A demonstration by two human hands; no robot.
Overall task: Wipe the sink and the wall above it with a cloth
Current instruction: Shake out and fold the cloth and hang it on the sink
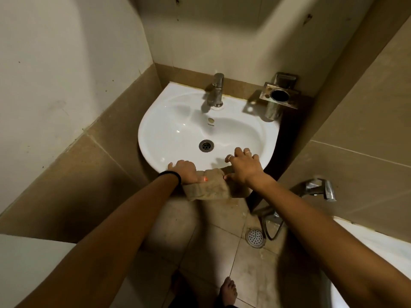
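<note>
cloth (206, 185) perhaps half under hands

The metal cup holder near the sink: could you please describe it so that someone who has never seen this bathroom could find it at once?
Start at the white sink in the corner and find its faucet at the back rim. To the right of that, fixed to the wall, sits the metal cup holder: a square, tarnished plate with a dark round opening and a cylinder hanging below. Unlike the faucet, it has no spout.
</note>
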